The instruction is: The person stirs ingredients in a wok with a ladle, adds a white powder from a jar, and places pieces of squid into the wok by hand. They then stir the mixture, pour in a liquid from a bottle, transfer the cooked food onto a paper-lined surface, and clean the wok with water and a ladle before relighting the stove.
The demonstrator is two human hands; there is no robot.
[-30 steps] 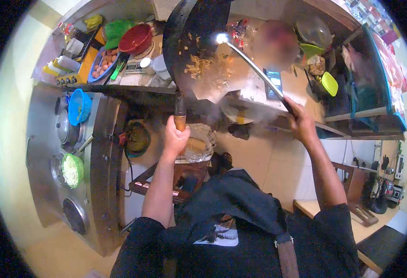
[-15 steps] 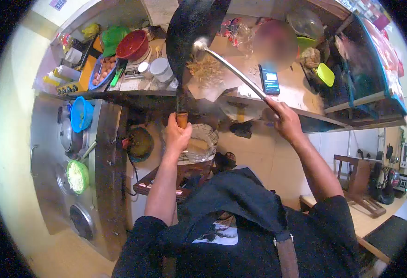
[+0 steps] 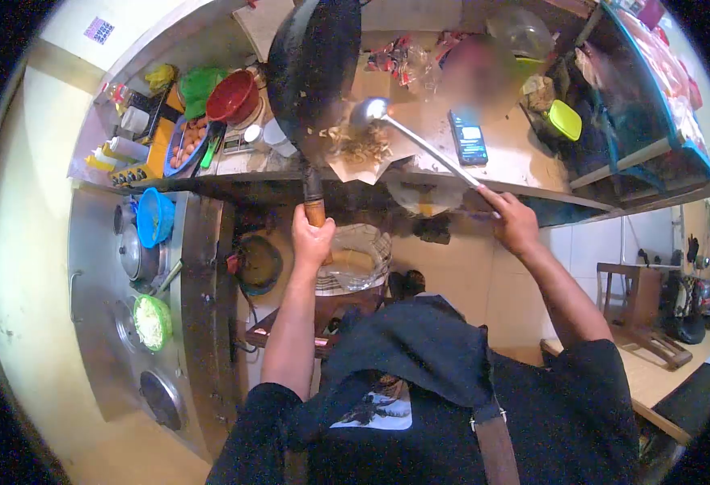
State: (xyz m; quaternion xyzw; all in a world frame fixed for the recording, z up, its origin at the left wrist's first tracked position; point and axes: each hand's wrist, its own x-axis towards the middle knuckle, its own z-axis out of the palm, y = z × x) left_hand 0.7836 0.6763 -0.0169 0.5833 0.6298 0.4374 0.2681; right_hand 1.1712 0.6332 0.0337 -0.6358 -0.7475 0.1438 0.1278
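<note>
My left hand point(image 3: 313, 236) is closed around the wooden handle of a black wok point(image 3: 314, 69), which is tipped up on its side over the counter. With my right hand point(image 3: 513, 218) I grip the end of a long metal ladle point(image 3: 429, 147). The ladle's shiny bowl is beside the wok's edge, above a heap of brown noodle-like food point(image 3: 361, 147). That food lies on a sheet of brown paper point(image 3: 356, 172) at the counter's front edge. The inside of the wok is mostly turned out of sight.
A phone point(image 3: 469, 139) lies right of the food. Along the left stand a red basket point(image 3: 232, 97), eggs point(image 3: 185, 145) in a blue tray and white tubs. A steel stove point(image 3: 100, 283) with a blue basket point(image 3: 155, 218) and a green basket point(image 3: 153, 323) is at my left.
The wok has shifted left and more of its dark surface shows. The ladle's bowl has moved down and right, away from the wok, and more of the food is visible on the paper.
</note>
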